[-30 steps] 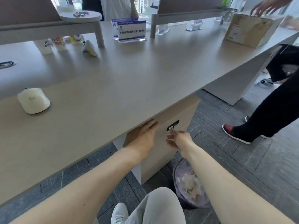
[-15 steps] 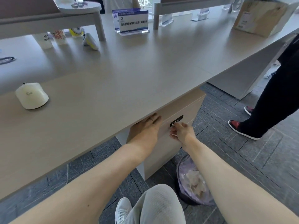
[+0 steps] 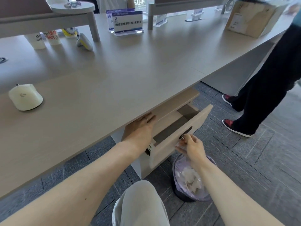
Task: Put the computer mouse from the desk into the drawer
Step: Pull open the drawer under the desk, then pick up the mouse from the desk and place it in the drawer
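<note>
A cream-white computer mouse lies on the desk at the far left, well away from both hands. Under the desk's front edge the beige drawer stands pulled partly out, its dark inside showing. My right hand pinches the small key at the drawer's black lock on the front panel. My left hand lies flat, fingers spread, against the cabinet just under the desk edge, left of the drawer opening.
A bin with a lilac bag and crumpled paper stands on the floor right below the drawer. Another person's dark trouser legs and red-black shoes stand to the right. Cups, sign holders and a cardboard box sit at the desk's back.
The drawer was shut and has slid out toward me, with my right hand at its lock. My left hand has stayed against the cabinet. The mouse has not moved.
</note>
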Demonstrator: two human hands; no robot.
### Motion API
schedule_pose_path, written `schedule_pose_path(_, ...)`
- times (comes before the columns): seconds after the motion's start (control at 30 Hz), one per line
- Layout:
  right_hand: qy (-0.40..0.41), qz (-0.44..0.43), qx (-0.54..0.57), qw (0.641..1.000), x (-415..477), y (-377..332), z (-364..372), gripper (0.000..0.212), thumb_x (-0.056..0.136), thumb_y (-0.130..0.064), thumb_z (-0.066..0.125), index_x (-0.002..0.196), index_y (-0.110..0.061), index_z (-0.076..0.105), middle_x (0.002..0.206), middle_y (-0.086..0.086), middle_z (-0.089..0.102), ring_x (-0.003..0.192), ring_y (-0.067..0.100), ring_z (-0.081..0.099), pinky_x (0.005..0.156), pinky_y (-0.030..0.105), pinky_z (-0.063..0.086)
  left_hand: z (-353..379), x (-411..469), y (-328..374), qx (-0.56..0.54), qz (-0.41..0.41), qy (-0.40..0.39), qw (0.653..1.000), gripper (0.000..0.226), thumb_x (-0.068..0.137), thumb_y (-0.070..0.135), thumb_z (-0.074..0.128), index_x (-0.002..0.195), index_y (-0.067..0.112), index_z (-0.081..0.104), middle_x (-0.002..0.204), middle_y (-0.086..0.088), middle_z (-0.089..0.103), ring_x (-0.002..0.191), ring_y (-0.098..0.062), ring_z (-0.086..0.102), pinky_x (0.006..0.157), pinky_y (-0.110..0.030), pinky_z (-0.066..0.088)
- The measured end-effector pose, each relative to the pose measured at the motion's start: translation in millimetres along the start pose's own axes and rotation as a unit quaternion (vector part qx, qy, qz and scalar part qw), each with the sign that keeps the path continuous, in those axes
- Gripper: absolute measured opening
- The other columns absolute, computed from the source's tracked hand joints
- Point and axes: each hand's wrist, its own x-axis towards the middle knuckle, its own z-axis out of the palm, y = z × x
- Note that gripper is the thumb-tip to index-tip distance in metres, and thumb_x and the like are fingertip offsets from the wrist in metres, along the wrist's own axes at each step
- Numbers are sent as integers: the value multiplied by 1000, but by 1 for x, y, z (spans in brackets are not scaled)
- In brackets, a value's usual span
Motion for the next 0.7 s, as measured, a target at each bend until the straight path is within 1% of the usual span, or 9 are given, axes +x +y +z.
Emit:
schedule_pose_path(0.07, 8, -10, -2, 1000, -9, 5, -19, 21, 104, -11, 46, 92, -2, 60, 79, 13, 58, 70, 21, 59, 75, 39, 64, 1, 3, -2, 22, 2, -5, 1000, 94, 85, -19, 47, 162, 22, 10, 171, 7, 4, 156, -10, 9, 123, -22, 12)
schedule_pose_path(0.1, 15, -13, 0, 1000, -13, 9, -29, 20, 104, -10, 46, 95, -1, 61, 83, 16, 59, 76, 25, 60, 71, 37, 65, 2, 4, -3, 25, 0, -8, 1000, 95, 85, -18, 48, 162, 23, 11, 171, 8, 5, 156, -10, 8, 124, -23, 13)
schedule_pose_path(0.17, 24, -10, 0, 1000, -20, 16, -49, 21, 104, -10, 46, 104, 3, 62, 92, 22, 61, 89, 33, 61, 70, 37, 65, 6, 5, -5, 26, 3, 3, 1000, 95, 84, -18, 50, 162, 23, 14, 171, 8, 8, 156, -8, 10, 124, -23, 14)
schedule_pose_path(0.23, 23, -14, 6, 1000, -30, 21, -67, 23, 104, -12, 45, 104, 4, 61, 96, 24, 62, 94, 34, 60, 69, 38, 64, 8, 3, -6, 31, 5, 6, 999, 94, 84, -18, 50, 161, 23, 16, 171, 6, 10, 156, -8, 10, 123, -22, 14)
schedule_pose_path(0.3, 31, -21, 16, 999, -39, 24, -84, 23, 104, -12, 45, 97, 3, 61, 92, 23, 60, 91, 33, 59, 64, 35, 63, 7, 3, -6, 27, 8, -1, 1000, 94, 84, -19, 48, 162, 21, 15, 171, 6, 8, 156, -10, 9, 123, -21, 13)
schedule_pose_path(0.4, 54, -24, 12, 998, -56, 29, -111, 23, 105, -11, 45, 96, 3, 61, 84, 20, 59, 85, 31, 60, 59, 31, 62, 4, 3, -4, 16, 7, -4, 1000, 93, 83, -20, 46, 161, 21, 17, 171, 5, 8, 156, -11, 10, 120, -21, 14)
schedule_pose_path(0.5, 64, -23, 4, 998, -69, 36, -137, 23, 104, -13, 47, 97, 4, 62, 87, 21, 62, 88, 33, 64, 59, 31, 61, 6, 1, -4, 17, 8, 3, 1000, 91, 84, -21, 45, 161, 22, 20, 170, 5, 11, 156, -12, 14, 119, -24, 20)
schedule_pose_path(0.57, 71, -23, -3, 997, -76, 40, -153, 24, 104, -14, 47, 99, 5, 63, 90, 22, 64, 81, 28, 66, 60, 30, 61, 7, -1, -4, 20, 9, 21, 1000, 92, 83, -22, 43, 161, 24, 22, 170, 6, 13, 155, -13, 18, 118, -28, 26)
schedule_pose_path(0.7, 78, -17, -6, 997, -83, 45, -169, 28, 105, -15, 45, 103, 5, 63, 92, 22, 66, 82, 29, 67, 63, 31, 61, 9, 0, -5, 25, 19, 18, 999, 89, 85, -20, 43, 161, 21, 22, 170, 4, 15, 155, -15, 18, 121, -29, 23)
